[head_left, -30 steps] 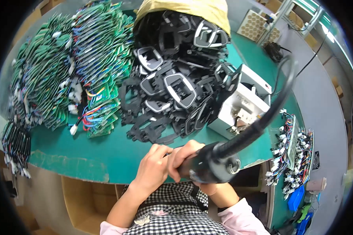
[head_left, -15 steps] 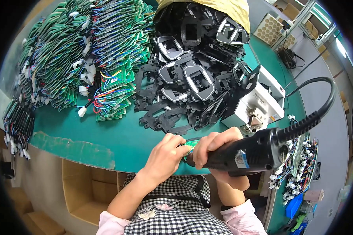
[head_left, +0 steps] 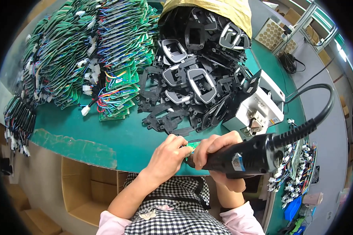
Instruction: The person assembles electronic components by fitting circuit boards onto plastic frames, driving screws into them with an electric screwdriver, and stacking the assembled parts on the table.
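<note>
My right hand (head_left: 217, 150) is wrapped round a black corded power screwdriver (head_left: 243, 156), held nearly level with its tip pointing left. A thick black cable curves up from its back end. My left hand (head_left: 168, 156) is closed, its thumb and fingers pinching a small green circuit board (head_left: 192, 145) at the table's front edge. Part of a black plastic piece shows behind the board. Both hands nearly meet there, and they hide most of the board and the screwdriver's tip.
Rows of wired green circuit boards (head_left: 123, 43) cover the back left. Black plastic frames (head_left: 202, 86) spill from a yellow sack (head_left: 211, 4). A white metal machine (head_left: 255, 105) stands right of my hands. Wired connectors (head_left: 292, 176) lie at the right; an open cardboard box (head_left: 76, 192) sits below the table.
The view has shifted slightly, so the things on the table appear a little further right. Both hands keep their hold, with the screwdriver against the same spot by the board.
</note>
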`<state>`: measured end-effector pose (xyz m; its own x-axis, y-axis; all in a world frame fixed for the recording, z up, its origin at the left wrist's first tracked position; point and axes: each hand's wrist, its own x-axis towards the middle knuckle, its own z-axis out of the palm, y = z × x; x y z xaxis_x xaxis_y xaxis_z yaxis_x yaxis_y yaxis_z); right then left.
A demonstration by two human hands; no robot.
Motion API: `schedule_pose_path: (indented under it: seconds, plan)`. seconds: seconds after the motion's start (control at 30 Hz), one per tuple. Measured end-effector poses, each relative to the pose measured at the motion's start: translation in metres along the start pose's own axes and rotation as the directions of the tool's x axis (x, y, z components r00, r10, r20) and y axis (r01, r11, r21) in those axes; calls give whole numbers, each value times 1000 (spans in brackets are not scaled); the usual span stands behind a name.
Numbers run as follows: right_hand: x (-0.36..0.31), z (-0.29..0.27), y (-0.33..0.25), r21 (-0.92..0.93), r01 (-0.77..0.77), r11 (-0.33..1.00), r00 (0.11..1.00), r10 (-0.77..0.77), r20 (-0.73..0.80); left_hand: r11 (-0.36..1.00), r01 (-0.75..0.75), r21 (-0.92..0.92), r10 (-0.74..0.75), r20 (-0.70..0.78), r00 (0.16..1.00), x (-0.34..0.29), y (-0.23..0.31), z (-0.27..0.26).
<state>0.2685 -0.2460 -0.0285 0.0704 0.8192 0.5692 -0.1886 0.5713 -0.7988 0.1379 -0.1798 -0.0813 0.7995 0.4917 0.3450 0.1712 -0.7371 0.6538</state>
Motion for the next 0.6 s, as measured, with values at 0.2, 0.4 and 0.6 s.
schedule_pose_path:
  seconds: [0.2,0.4,0.6]
  plan:
    - [-9,24,8,-268,-62,961,998,66,7,999,35,-11,-37,-140,989,-19,-13,-7]
    - [-24,-23,24,-283,-400,872,819,478,317,992,8,-130,-33,-191,981,-8,-15,43]
    - [-7,9,21,35,-179,983,982,177,60,977,-200,79,214,-266,940,-3,-17,27]
